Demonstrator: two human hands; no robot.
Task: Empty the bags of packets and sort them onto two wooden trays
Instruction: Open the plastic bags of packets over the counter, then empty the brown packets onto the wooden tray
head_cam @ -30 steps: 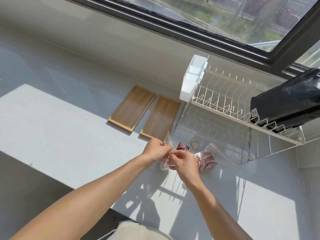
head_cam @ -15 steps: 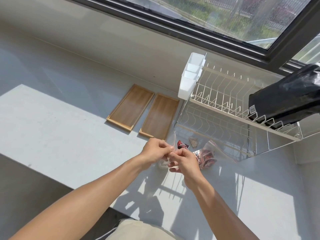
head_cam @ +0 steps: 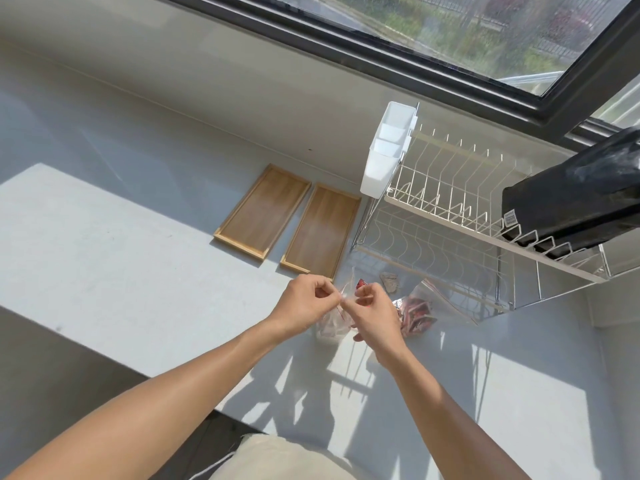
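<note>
a clear bag (head_cam: 330, 323) is pinched at its top edge between the left hand (head_cam: 304, 303) and right hand (head_cam: 372, 311), held together just above the counter (head_cam: 104, 271). the two wooden trays (head_cam: 320, 228) lie empty ahead and slightly left, long axes running away, so the left hand is judged nearer. a second bag (head_cam: 420, 311) lies just right.

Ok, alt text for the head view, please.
Both hands, left hand and right hand, pinch the top of a clear bag over a grey counter. Two empty wooden trays lie beyond; a second bag of packets sits beneath a dish rack.
</note>
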